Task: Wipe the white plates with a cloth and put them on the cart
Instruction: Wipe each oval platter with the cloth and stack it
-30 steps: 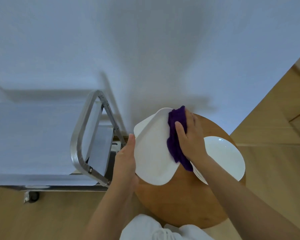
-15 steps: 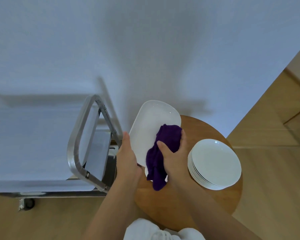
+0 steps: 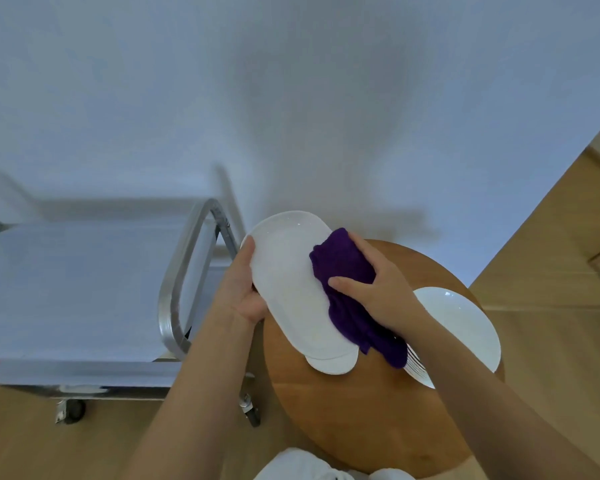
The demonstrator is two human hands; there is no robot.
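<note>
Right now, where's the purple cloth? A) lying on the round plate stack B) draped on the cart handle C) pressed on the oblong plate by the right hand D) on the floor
C: the right hand grips the purple cloth against the oblong white plate, which the left hand holds by its edge above the round wooden table.

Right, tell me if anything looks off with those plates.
Nothing stands out. The left hand holds the oblong plate tilted while the right hand presses the purple cloth on it. The round plates sit stacked on the wooden table.
</note>
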